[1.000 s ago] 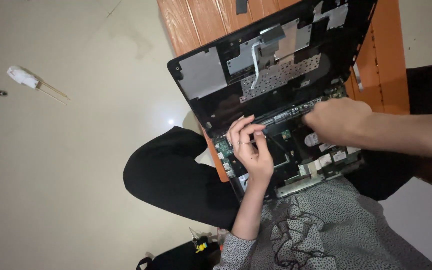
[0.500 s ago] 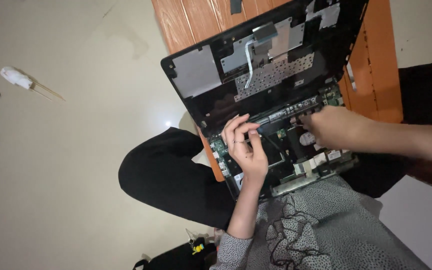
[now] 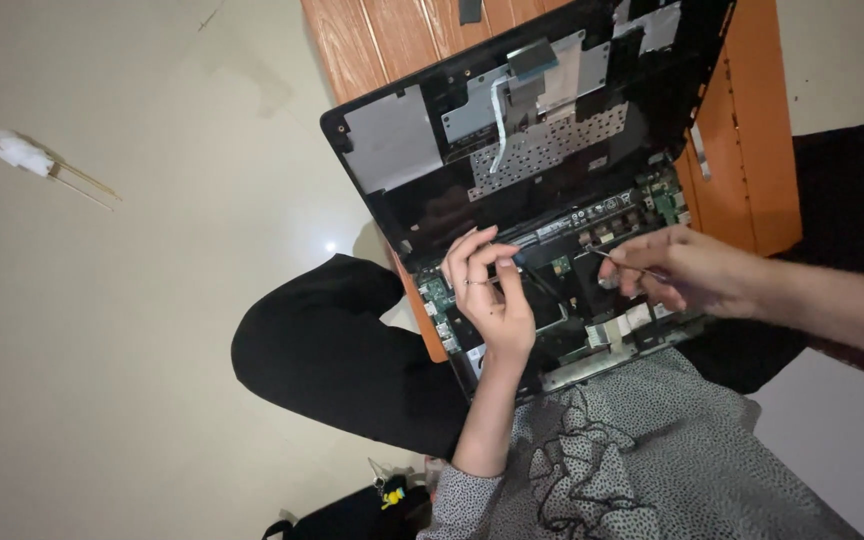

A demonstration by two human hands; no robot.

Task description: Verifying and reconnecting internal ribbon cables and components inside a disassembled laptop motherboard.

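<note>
Orange wooden table (image 3: pixel 752 130) under opened laptop (image 3: pixel 512 170) | left hand (image 3: pixel 492 290) pinches black cable (image 3: pixel 537 280) at fingertips — limp, fragile; grip its connector | right hand (image 3: pixel 687 275) clenched on thin tool (image 3: pixel 617 258).

The opened laptop (image 3: pixel 542 190) lies on the desk (image 3: pixel 372 40), its lifted cover on the far side and the circuit board (image 3: pixel 592 270) on the near side, toward the person's lap. The left hand (image 3: pixel 492 295) rests on the board's left part; the right hand (image 3: pixel 687 275) is over its right part (a thin tool (image 3: pixel 617 258) in its fingers). A swab (image 3: pixel 37 160) lies on the floor (image 3: pixel 132 350), well to the left of the desk.
</note>
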